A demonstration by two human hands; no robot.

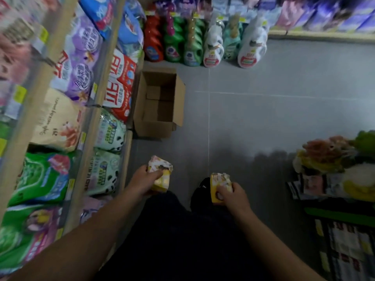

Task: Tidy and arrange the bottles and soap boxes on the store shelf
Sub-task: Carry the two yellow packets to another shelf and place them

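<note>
My left hand [143,180] grips a yellow and white soap box [160,173] low over the grey floor, beside the left shelf. My right hand [233,194] holds a second yellow soap box [218,184] a little to the right, above my dark trousers. Several large detergent bottles [203,41], red, green, white and teal, stand in a row on the floor at the far end of the aisle. An open cardboard box [160,102] sits on the floor next to the shelf, and it looks empty.
The left shelf [91,126] holds several bags of washing powder in purple, cream, green and red. A display with plush toys and packets [336,165] stands at the right. More packaged goods line a far shelf [324,35]. Grey tiled floor [263,118] lies between them.
</note>
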